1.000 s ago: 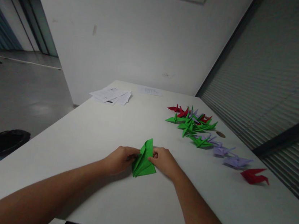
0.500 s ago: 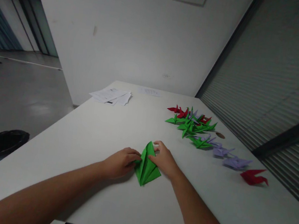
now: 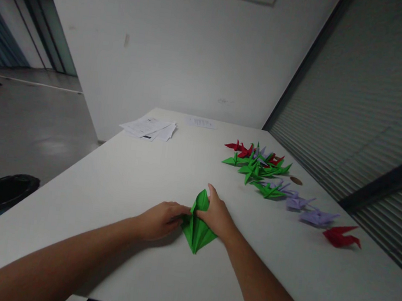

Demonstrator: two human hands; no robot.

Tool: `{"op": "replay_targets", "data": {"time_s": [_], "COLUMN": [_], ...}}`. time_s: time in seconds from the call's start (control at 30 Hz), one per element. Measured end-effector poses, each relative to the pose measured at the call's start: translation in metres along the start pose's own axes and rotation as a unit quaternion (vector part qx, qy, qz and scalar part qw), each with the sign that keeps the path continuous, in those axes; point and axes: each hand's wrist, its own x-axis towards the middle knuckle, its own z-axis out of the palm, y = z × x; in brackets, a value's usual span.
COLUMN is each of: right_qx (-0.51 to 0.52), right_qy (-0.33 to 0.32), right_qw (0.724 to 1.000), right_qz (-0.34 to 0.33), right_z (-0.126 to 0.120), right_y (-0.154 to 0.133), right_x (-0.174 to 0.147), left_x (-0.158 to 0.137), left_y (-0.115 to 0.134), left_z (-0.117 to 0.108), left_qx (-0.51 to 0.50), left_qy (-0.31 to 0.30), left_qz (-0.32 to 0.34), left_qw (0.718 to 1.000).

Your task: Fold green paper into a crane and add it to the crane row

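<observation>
A partly folded sheet of green origami paper (image 3: 198,233), kite-shaped with a central crease, is between my hands over the white table. My left hand (image 3: 161,220) grips its left edge, fingers bent against the paper. My right hand (image 3: 217,216) holds the right side; one digit lies across the upper fold and another points up beside the top tip. The fingertips under and behind the paper are hidden. Its lower point faces me.
Folded cranes in green (image 3: 269,191), purple (image 3: 318,217) and red (image 3: 340,236) line the table's right side, more piled farther back. Printed papers (image 3: 148,127) lie at the far left. A black-lined bin (image 3: 1,192) stands on the floor left of the table (image 3: 128,175).
My right hand has shifted inward across the green paper, one digit now over its middle crease. The paper's lower point has turned slightly right. My left hand has barely moved.
</observation>
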Motion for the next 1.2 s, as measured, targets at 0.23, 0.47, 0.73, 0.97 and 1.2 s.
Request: {"op": "replay_targets", "data": {"time_s": [0.23, 0.47, 0.73, 0.97, 1.2], "right_qx": [-0.012, 0.031, 0.343, 0.427, 0.445], "right_qy": [0.045, 0.057, 0.023, 0.004, -0.017], "right_qw": [0.999, 0.996, 0.937, 0.903, 0.895], "right_qz": [-0.006, -0.057, -0.060, -0.042, -0.032], "right_z": [0.003, 0.004, 0.008, 0.011, 0.013], "right_y": [0.001, 0.008, 0.007, -0.008, -0.013], "right_x": [0.003, 0.009, 0.010, 0.002, -0.003], "left_x": [-0.002, -0.003, 0.001, 0.009, 0.014], "left_y": [-0.002, 0.001, -0.003, -0.008, -0.010], "left_z": [0.003, 0.005, 0.008, 0.010, 0.016], "left_qx": [0.000, 0.006, -0.076, -0.185, -0.308], "left_qy": [-0.005, -0.006, 0.101, 0.138, 0.117], "left_qz": [-0.013, 0.016, -0.023, -0.147, -0.171], "left_qw": [1.000, 1.000, 0.992, 0.962, 0.929]}}
